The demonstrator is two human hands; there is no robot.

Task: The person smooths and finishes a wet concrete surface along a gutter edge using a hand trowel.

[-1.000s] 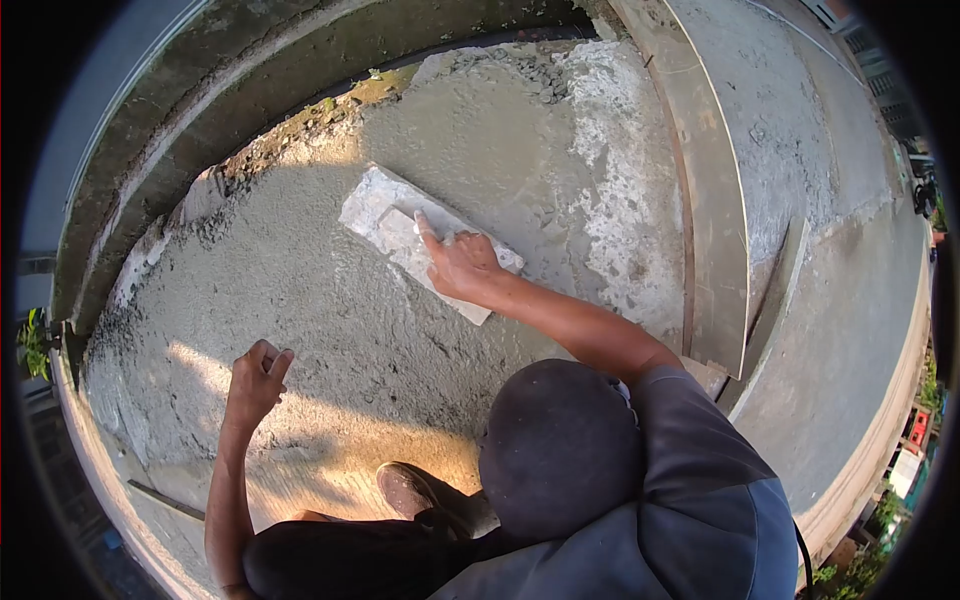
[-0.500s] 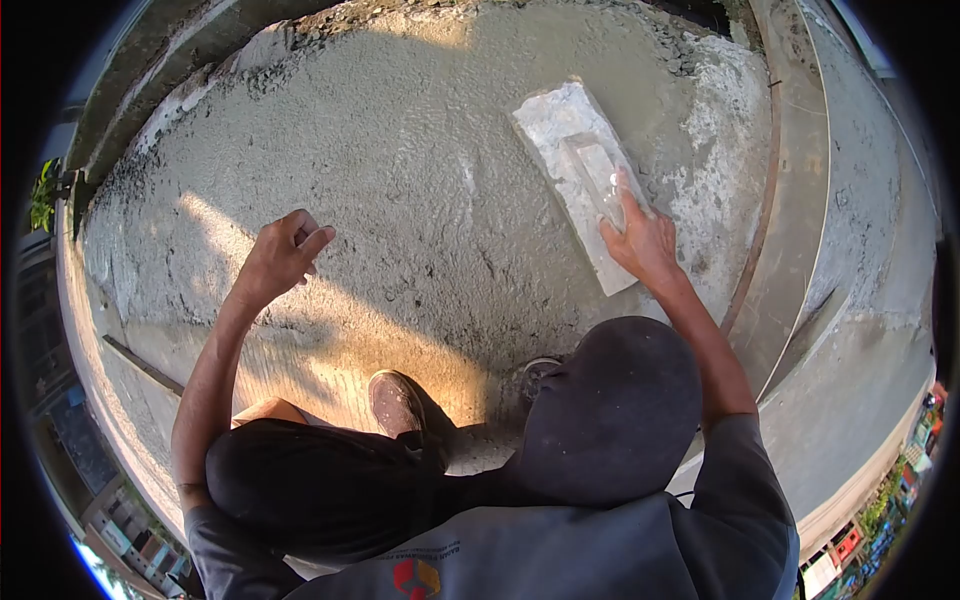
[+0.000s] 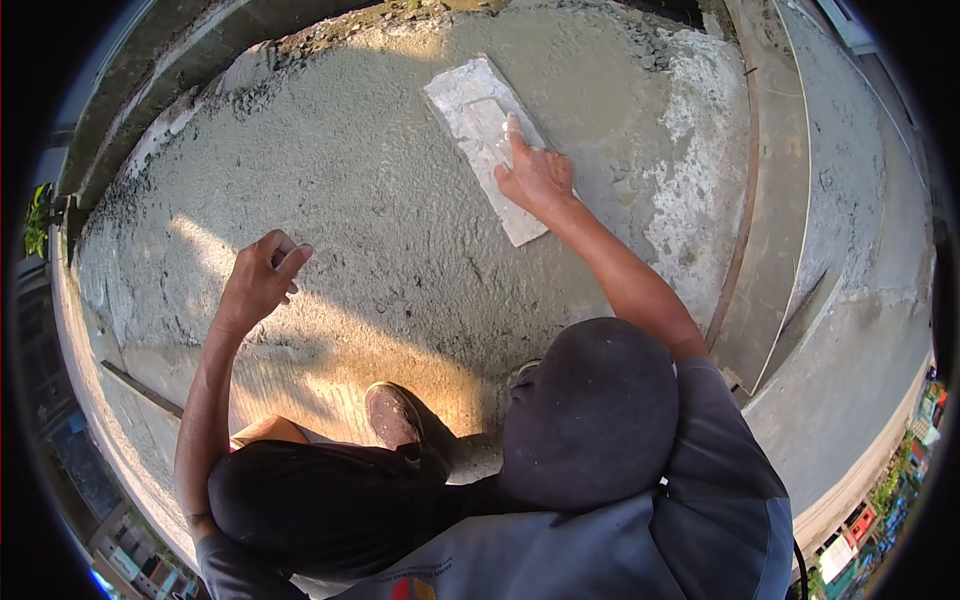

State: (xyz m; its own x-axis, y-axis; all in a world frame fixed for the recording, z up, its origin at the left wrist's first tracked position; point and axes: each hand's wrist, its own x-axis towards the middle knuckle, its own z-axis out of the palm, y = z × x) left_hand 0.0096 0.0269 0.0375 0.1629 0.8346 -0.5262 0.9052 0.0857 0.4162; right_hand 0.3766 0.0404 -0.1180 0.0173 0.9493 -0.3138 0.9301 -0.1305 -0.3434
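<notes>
My right hand (image 3: pixel 540 184) grips the handle of a pale, cement-smeared hand float (image 3: pixel 483 132), its index finger stretched along the handle. The float's long flat board lies at a slant on the wet grey concrete (image 3: pixel 360 180), in the upper middle of the view. On the other side, my left hand (image 3: pixel 262 281) hovers over the rougher concrete with its fingers loosely curled. Nothing shows in that hand. Its forearm passes beside my bent knee.
My shoe (image 3: pixel 393 415) stands on ridged, sunlit concrete, close to the wet surface. A long form board (image 3: pixel 775 190) borders the right side. A low concrete wall (image 3: pixel 150 105) curves along the upper left, and loose rubble (image 3: pixel 370 22) lies at the far edge.
My right hand has moved the float to the left and slightly farther away across the concrete. My left hand stays curled, almost in the same place.
</notes>
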